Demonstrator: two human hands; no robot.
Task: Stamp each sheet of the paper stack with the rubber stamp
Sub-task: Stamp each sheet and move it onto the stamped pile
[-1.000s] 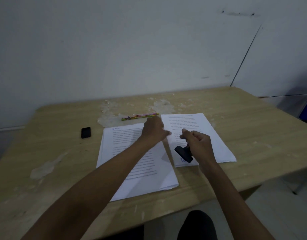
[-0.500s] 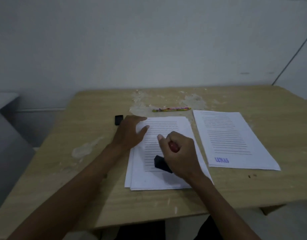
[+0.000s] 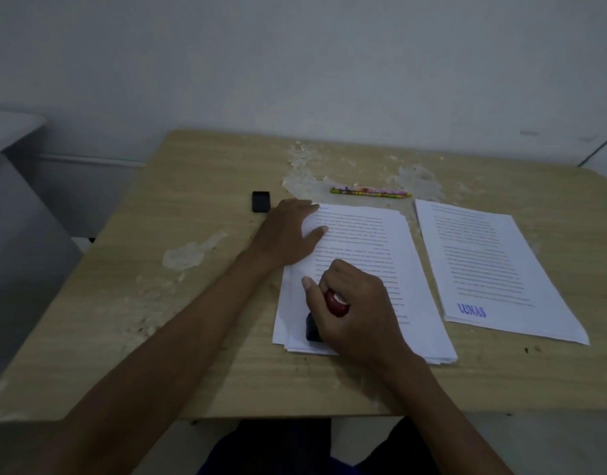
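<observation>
Head view: the wooden surface (image 3: pixel 206 337) runs out just behind the right hand (image 3: pixel 355 313), its near edge close under the wrist, while its left edge lies well off beyond the left hand (image 3: pixel 288 234). Open wood shows left of the left hand and toward the near left corner, patched with pale scuffs. The paper stack (image 3: pixel 363 255) lies under both hands, its near edge fanned a little and close to the surface's near edge. Right of the right hand, just apart from the stack, lies a stamped sheet (image 3: pixel 483 262) bearing a blue "LUNAS" mark at its near left corner. Beyond the stack lies a bright pencil (image 3: pixel 370 192); a small black block (image 3: pixel 261 201) sits just left of the left fingertips.

Against half a second ago, the right hand sits lower on the stack's near left part, and the stamp's dark base now meets the paper; the left hand stays at the stack's far left corner.

The right grip is curled round the rubber stamp (image 3: pixel 334 303), its red knob showing between thumb and fingers, the base pressed on the top sheet. The left grip lies flat, fingers straight, pressing the paper.
</observation>
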